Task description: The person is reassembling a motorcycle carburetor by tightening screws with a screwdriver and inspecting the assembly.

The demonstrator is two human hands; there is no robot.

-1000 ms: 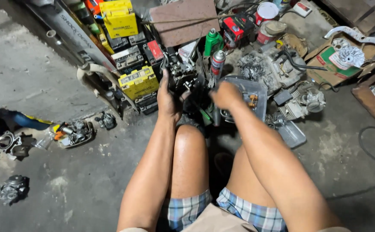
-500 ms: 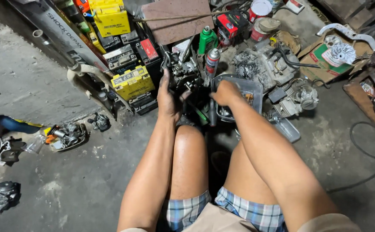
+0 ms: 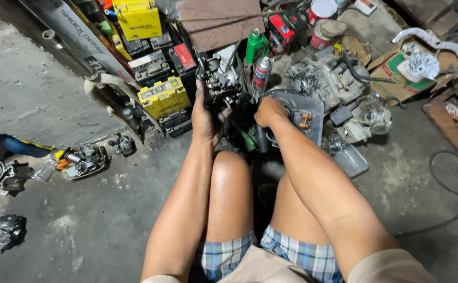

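The person sits low over a concrete floor [image 3: 56, 209], knees up, both arms reaching forward. The left hand [image 3: 204, 116] is wrapped around the side of a carburetor [image 3: 219, 79], fingers up along its body, holding it off the floor just in front of the knees. The right hand [image 3: 270, 111] is closed in a fist around a dark tool handle [image 3: 261, 137] (its tip is hidden behind the hand, so what kind of tool it is cannot be told). The fist sits just beside the carburetor, on its right.

A spray can [image 3: 262, 73] and a green bottle [image 3: 256, 47] stand right behind the carburetor. Yellow batteries [image 3: 164, 96] are stacked to its left, a grey cover plate [image 3: 302, 107] lies under the right wrist, and an engine block [image 3: 320, 78] sits beyond it. More small carburetors lie well apart near the left edge of the floor [image 3: 85, 160].

As a judgement, the work on the carburetor looks mid-way: it appears largely assembled, the tool is in hand, and no loosened parts can be made out beside it.
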